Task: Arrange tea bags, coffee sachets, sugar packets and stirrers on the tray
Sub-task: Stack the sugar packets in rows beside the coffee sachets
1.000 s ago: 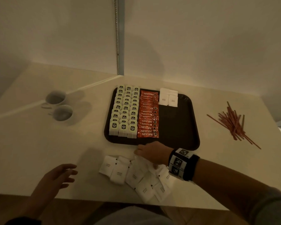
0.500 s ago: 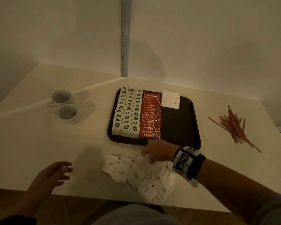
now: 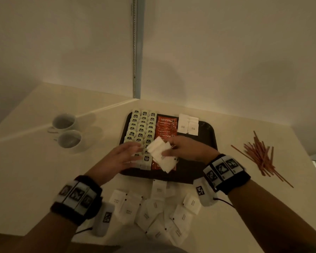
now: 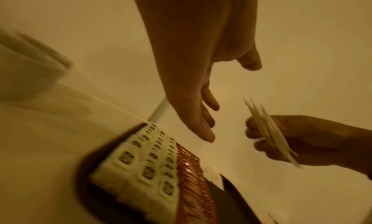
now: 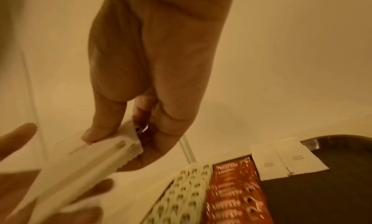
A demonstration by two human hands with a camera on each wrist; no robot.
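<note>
A dark tray (image 3: 207, 136) holds three columns of white tea bags (image 3: 141, 128), a column of red coffee sachets (image 3: 166, 126) and a few white sugar packets (image 3: 188, 125) at its far end. My right hand (image 3: 185, 150) pinches a small bunch of white sugar packets (image 3: 161, 155) above the tray's near half; they show edge-on as sugar packets (image 5: 86, 160) under the thumb. My left hand (image 3: 122, 156) is open with straight fingers just left of the bunch, apart from it in the left wrist view (image 4: 203, 116). Several more sugar packets (image 3: 153, 210) lie loose on the table near me.
Two white cups (image 3: 66, 131) stand on the table left of the tray. A loose heap of red-brown stirrers (image 3: 259, 156) lies to the right. The table (image 3: 26, 161) meets pale walls behind, with a metal strip in the corner.
My right hand has lifted a bunch of sugar packets off the pile and carried it up over the tray. My left hand has risen from the table's near edge to beside the bunch.
</note>
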